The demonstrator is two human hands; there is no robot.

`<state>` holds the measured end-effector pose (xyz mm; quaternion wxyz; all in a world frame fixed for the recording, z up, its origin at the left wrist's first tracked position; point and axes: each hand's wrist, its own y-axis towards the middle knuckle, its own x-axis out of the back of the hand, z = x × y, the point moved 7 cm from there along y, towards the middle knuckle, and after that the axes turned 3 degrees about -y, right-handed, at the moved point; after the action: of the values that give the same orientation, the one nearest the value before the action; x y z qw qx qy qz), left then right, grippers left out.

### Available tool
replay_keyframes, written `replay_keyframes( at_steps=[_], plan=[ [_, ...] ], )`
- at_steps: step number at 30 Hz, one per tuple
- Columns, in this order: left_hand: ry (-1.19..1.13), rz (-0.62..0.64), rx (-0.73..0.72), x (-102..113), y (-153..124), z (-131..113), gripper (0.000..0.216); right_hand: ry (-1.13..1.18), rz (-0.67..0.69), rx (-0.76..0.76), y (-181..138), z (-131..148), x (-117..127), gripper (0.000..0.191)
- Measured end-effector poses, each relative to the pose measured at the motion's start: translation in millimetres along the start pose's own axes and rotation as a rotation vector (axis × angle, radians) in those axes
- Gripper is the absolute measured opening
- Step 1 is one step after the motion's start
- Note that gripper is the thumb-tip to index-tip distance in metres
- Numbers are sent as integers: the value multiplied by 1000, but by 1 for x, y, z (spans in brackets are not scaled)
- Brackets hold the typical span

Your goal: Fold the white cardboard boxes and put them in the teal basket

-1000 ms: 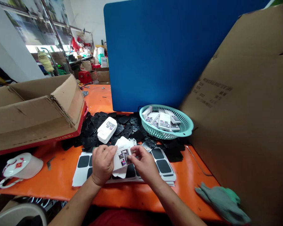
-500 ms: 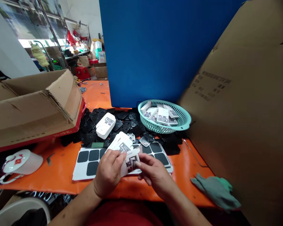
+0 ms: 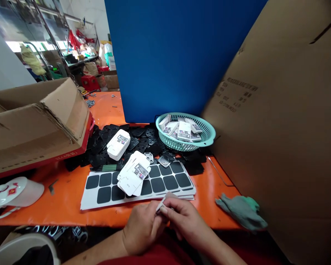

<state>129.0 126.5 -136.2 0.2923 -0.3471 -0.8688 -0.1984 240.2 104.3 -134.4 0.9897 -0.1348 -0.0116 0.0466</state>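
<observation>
Close to my body at the table's front edge, both hands hold one small white printed box (image 3: 160,203), seen nearly edge-on. My left hand (image 3: 143,225) wraps round its left side. The thumb and fingers of my right hand (image 3: 185,221) pinch its right end; much of the box is hidden by the fingers. Beyond them, a fanned pile of flat white printed box blanks (image 3: 134,175) lies on sheets of dark rounded-square pads (image 3: 157,184). A neater stack of blanks (image 3: 117,147) rests behind, on black plastic pieces (image 3: 99,145).
A turquoise basket (image 3: 179,147) of small printed boxes stands at the back, before a blue panel (image 3: 182,55). Cardboard walls the right side (image 3: 278,147). Left are an open carton (image 3: 30,129) and a lidded white mug (image 3: 24,193). Grey gloves (image 3: 241,211) lie front right.
My hands have drawn the small box down toward my body, off the pile of blanks, and turned it edge-on. The fanned pile now shows in full. The view has shifted slightly.
</observation>
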Motion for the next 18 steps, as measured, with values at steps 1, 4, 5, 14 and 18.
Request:
replay_keyframes(
  at_steps=[1, 4, 5, 14, 18],
  plan=[
    [-92, -6, 65, 1, 0, 4, 20, -74, -80, 66, -2, 5, 8, 27],
    [-357, -58, 255, 6, 0, 15, 27, -300, -436, 325, -17, 17, 37, 17],
    [-427, -64, 293, 6, -1, 17, 29, -329, -501, 370, -21, 14, 43, 16],
    [-647, -80, 194, -2, -10, 26, 50, -179, -467, 467, -26, -34, 28, 20],
    [-756, -43, 221, -8, -12, 29, 29, -167, -331, 424, -22, -35, 20, 9]
  ],
)
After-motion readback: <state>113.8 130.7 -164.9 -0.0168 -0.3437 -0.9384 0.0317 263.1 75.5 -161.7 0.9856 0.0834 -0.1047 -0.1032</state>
